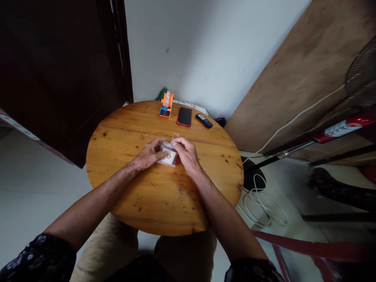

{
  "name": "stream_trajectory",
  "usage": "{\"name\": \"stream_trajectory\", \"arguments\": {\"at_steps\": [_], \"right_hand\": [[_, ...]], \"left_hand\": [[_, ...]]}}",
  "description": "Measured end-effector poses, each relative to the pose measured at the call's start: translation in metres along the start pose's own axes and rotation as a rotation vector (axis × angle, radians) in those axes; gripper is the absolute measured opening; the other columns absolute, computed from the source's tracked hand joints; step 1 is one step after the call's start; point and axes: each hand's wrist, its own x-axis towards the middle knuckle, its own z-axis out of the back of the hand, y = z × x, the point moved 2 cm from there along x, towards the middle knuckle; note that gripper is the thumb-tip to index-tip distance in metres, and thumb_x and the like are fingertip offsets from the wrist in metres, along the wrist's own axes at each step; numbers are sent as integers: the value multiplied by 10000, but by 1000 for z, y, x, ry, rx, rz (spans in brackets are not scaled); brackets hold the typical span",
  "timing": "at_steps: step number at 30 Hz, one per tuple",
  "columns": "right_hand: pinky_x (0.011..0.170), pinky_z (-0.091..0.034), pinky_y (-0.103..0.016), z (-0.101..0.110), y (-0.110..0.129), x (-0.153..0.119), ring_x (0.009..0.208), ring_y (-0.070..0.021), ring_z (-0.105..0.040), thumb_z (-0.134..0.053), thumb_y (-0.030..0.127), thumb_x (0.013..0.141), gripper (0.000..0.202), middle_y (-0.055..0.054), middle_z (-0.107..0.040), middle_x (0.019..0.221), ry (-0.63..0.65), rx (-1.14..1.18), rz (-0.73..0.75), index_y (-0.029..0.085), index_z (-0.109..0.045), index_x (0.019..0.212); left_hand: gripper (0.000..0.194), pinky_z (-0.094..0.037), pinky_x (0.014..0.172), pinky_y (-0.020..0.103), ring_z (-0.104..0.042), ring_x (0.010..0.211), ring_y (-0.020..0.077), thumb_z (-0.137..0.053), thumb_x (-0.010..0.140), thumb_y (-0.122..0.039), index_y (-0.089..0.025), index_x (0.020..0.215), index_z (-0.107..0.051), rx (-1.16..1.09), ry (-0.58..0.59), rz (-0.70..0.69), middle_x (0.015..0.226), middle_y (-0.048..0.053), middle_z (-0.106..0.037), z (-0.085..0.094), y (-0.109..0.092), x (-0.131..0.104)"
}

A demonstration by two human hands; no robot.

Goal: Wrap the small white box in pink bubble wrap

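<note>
A small whitish packet in clear plastic wrapping [170,159] lies on the round wooden table [141,203]. My left hand [147,155] grips it from the left, thumb pressed on its top face and fingers around the far side. With fingers pinched together, my right hand [187,153] holds the packet's far right edge. A short clear strip [175,136], like a piece of tape or a plastic flap, sticks up beyond those fingertips. The underside of the packet is hidden.
Near the table's far edge stand an orange and blue tape dispenser [166,105], a red-edged phone [184,116] and a dark handheld device [204,120]. A fan [346,125] and a coiled white cable [264,207] are on the right. A wall rises behind.
</note>
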Motion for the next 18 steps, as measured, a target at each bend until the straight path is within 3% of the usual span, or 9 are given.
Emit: {"name": "stream_trajectory", "arguments": {"at_steps": [8,18], "right_hand": [[727,-485,-279,-1,5,-4,737,-152,-613,-562,354,854,170,6,-683,795,47,-119,85,216,-643,797],[600,-468,-242,-7,9,-14,688,-150,-611,-533,304,874,137,1,-647,751,48,-213,134,237,-646,832]], "left_hand": [[703,-526,790,324,-665,932,201,-793,638,-269,-171,1290,-547,-42,-26,114,1064,75,-714,3,-7,-2],[453,-489,747,292,-633,832,172,-743,686,-326,-171,1104,-666,96,-71,90,945,29,-717,5,-11,-3]]}}
